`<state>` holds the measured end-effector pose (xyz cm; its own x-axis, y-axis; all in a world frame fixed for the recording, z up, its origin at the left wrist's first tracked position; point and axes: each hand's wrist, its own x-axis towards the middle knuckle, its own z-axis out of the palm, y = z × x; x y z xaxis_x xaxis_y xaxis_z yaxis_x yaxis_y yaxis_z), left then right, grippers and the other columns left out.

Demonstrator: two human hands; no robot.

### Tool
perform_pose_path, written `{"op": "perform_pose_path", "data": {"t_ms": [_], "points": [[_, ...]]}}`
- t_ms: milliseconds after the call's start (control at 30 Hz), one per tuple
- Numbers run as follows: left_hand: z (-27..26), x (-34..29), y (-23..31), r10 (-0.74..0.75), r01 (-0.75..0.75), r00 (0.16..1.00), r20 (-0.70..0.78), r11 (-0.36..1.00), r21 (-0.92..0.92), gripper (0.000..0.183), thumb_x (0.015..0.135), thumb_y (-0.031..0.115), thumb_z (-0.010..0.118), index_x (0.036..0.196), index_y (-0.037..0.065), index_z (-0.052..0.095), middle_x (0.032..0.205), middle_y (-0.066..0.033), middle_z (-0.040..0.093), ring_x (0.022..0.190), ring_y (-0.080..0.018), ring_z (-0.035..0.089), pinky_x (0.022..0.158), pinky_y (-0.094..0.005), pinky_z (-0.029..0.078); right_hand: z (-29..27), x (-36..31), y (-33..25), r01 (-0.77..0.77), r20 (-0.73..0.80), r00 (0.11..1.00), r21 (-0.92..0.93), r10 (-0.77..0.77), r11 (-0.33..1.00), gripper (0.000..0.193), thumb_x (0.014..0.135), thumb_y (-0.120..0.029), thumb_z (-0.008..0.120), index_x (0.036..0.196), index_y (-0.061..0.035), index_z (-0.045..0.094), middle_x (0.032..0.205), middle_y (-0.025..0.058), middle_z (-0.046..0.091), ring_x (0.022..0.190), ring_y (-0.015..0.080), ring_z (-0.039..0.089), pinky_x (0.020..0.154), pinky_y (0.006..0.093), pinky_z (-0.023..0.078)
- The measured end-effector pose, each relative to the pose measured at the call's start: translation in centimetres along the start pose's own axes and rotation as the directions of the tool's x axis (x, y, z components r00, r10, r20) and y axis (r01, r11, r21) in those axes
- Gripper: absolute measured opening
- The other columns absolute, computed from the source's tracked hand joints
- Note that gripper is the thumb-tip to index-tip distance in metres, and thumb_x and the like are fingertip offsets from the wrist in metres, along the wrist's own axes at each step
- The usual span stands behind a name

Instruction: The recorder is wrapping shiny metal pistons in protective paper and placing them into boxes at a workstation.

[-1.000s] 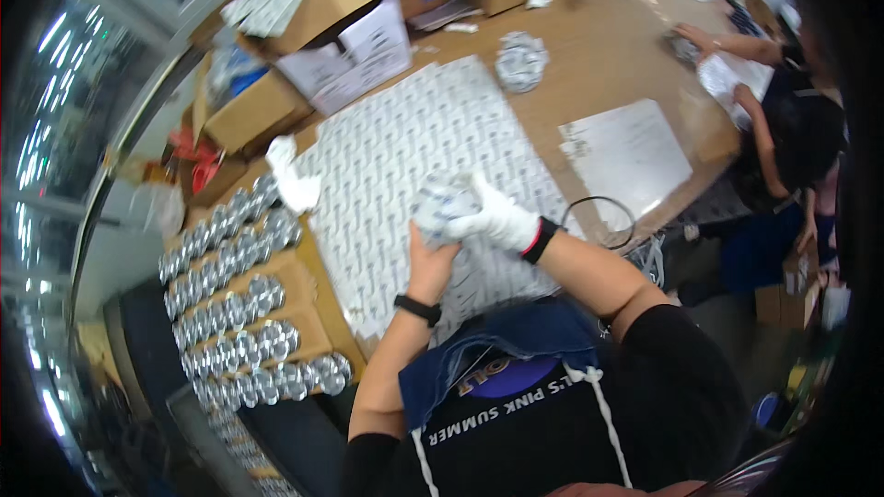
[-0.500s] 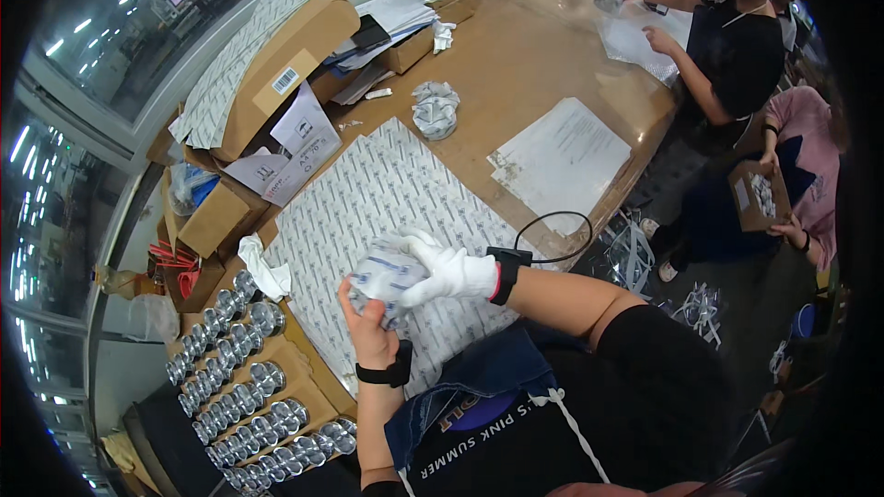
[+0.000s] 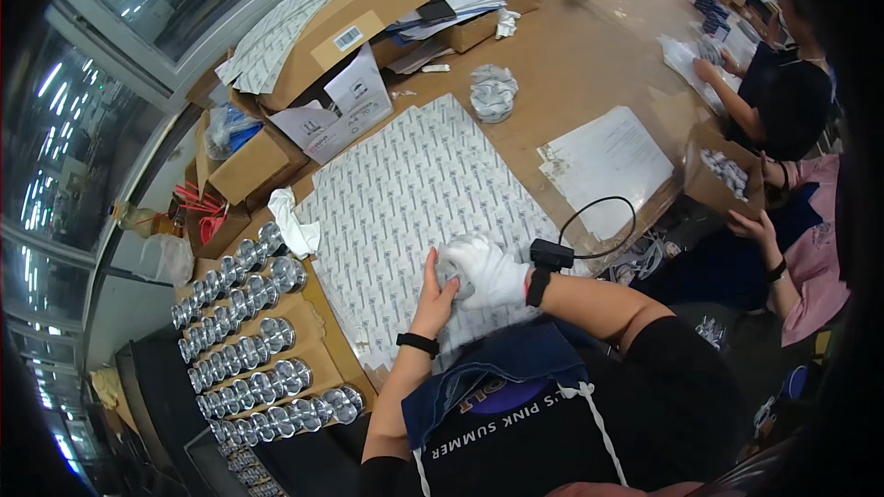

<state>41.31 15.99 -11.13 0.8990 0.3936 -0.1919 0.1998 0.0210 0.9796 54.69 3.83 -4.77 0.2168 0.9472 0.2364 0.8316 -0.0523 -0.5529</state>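
Observation:
My left hand (image 3: pixel 431 302), bare with a black wristband, grips the near left side of a small bundle wrapped in printed paper (image 3: pixel 448 274). Over its right side curls my right hand (image 3: pixel 491 269) in a white glove. Between them the bundle is mostly hidden, and what lies inside the paper cannot be seen. Both hands are above a stack of white sheets with a repeated blue-grey print (image 3: pixel 414 179). Left of the stack, several rows of shiny round metal parts (image 3: pixel 267 387) stand on a cardboard sheet (image 3: pixel 324 336).
A paper-wrapped bundle (image 3: pixel 494 92) sits beyond the stack, and a white glove (image 3: pixel 295 224) lies at its left. Cardboard boxes (image 3: pixel 253 158) fill the back left. Plain papers (image 3: pixel 608 166) lie at the right. One person works across the table; another holds an open box (image 3: pixel 704 143) of small wrapped pieces.
My right hand has closed further over the bundle, covering more of it. The view has shifted, so the table appears moved right. The person in pink has brought the box nearer the table.

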Motion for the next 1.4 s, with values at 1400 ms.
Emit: {"op": "perform_pose_path", "data": {"t_ms": [1400], "points": [[-1.1, -13.3, -1.7, 0.032, -0.022, 0.999, 0.007, 0.483, 0.875, 0.068, 0.068, 0.018, 0.074, 0.13, 0.018, 0.047, 0.148, -0.008, 0.027, 0.137, -0.0327, 0.023, 0.108, -0.0518, 0.024, -7.3, 12.2, 12.3, -0.098, -0.141, 0.99, -0.596, 0.016, 0.797, 0.068, 0.069, -0.013, 0.063, 0.133, -0.0084, 0.04, 0.118, 0.0172, 0.052, 0.108, 0.0368, 0.048, 0.096, 0.0442, 0.039]]}}
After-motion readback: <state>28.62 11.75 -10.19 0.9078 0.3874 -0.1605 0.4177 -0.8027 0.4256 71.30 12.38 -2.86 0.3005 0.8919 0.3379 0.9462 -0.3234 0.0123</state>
